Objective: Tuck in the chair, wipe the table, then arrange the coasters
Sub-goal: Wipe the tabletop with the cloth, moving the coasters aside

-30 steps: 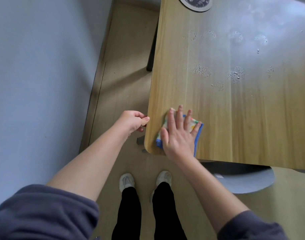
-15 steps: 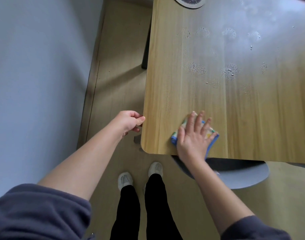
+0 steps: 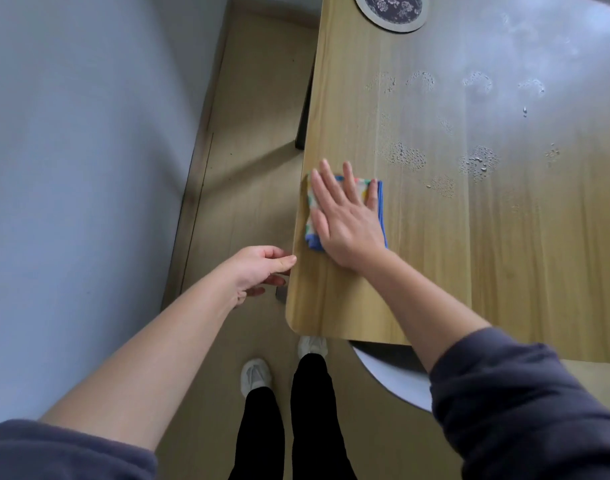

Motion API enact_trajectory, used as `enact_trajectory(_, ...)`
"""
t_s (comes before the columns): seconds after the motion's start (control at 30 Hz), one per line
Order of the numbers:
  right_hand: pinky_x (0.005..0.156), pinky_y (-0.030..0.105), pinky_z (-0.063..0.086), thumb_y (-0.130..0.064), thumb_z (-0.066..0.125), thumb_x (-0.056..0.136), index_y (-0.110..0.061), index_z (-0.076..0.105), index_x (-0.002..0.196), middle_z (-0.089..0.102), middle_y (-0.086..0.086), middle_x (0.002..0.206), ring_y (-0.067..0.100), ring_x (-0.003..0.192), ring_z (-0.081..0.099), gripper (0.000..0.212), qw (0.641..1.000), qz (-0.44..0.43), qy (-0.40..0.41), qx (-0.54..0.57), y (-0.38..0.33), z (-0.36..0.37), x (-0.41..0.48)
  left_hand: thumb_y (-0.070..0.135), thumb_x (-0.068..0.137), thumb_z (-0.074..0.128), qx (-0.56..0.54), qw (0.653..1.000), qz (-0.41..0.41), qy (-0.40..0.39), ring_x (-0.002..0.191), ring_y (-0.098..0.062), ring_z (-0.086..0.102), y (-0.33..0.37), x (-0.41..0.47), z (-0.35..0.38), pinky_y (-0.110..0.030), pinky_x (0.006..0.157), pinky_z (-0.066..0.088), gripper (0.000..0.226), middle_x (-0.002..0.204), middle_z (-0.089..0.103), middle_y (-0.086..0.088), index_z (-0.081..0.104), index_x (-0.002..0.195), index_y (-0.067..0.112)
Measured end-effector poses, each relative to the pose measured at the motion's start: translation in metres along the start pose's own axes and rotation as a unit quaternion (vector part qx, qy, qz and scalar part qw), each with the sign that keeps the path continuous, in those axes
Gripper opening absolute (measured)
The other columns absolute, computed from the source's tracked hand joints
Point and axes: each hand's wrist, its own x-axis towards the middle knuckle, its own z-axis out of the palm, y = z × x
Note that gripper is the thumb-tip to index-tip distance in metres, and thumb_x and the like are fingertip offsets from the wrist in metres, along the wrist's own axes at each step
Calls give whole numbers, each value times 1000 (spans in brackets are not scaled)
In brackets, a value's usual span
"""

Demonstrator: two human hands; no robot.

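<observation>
Right hand lies flat, fingers straight, pressing the cloth onto the table. And it has travelled: half a second ago the cloth sat by the near edge, now it is up toward 12 o'clock, hard against the left edge. Left hand hasn't budged, pinching that edge at the cloth's 7 o'clock, thumb on the rim, fingers curled below. Droplets wait unwiped at the cloth's 2 o'clock. Coaster is far off at 12, and the chair is tucked under the near edge at 5.
</observation>
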Motion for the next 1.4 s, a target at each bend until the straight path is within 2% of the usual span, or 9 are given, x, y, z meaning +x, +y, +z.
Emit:
enact_trajectory(0.17,116,63,-7,-43,11,98,-26,5,157,-4,-9,164,24,150,-11,61,998,53,12,9,28,-19,82,38,90,62,-51,993,91,53,93,-11,66,29,15,-9,-29,68,41,12,102,72,10,65,99,31)
enact_trajectory(0.33,114,64,-11,-40,13,101,-25,3,157,-8,-7,164,26,150,-14,59,995,97,14,26,40,-29,128,29,93,60,-48,979,147,132,83,-7,65,75,37,-2,-22,59,42,16,102,69,9,64,108,27)
enact_trajectory(0.43,115,64,-9,-41,13,102,-25,3,157,-8,-7,164,25,150,-14,59,997,76,17,27,37,-24,102,25,93,60,-29,977,146,155,72,-7,60,93,43,6,-19,50,35,19,99,67,3,63,110,20)
enact_trajectory(0.57,116,62,-7,-43,12,100,-24,5,157,-7,-7,164,24,150,-14,61,999,29,6,13,40,-13,10,22,90,65,-5,973,132,189,60,-8,55,104,45,12,-12,33,31,8,83,62,0,61,92,16)
enact_trajectory(0.67,116,61,-7,-45,13,98,-24,7,157,-7,-9,164,23,150,-16,63,1000,-1,-18,-2,51,-7,-30,24,89,65,33,970,115,209,61,-9,55,107,47,13,-18,43,34,8,80,61,2,60,91,18)
enact_trajectory(0.83,116,63,-6,-45,13,98,-26,7,157,-4,-8,164,25,150,-12,63,1000,27,-7,1,75,-17,19,22,90,65,69,966,96,228,76,-17,59,113,54,13,-22,57,38,8,91,62,0,58,90,17)
enact_trajectory(0.97,112,70,-5,-43,20,101,-24,4,157,-8,-4,165,33,149,-14,62,997,79,-4,-1,102,-30,85,22,90,65,84,966,82,231,74,-16,59,115,58,12,-20,51,35,9,91,61,-1,57,88,18)
enact_trajectory(1.13,109,73,-6,-50,21,97,-23,3,157,-11,2,164,39,147,-17,68,996,91,-13,4,119,-43,128,24,92,62,98,957,91,257,78,-19,59,111,60,15,-22,51,36,10,92,61,-2,55,86,21)
enact_trajectory(1.4,114,67,-6,-49,17,99,-25,4,156,-8,-1,165,30,150,-13,64,996,87,2,22,115,-31,67,25,92,61,114,952,109,261,69,-16,59,110,54,17,-22,47,37,6,94,61,1,58,91,20)
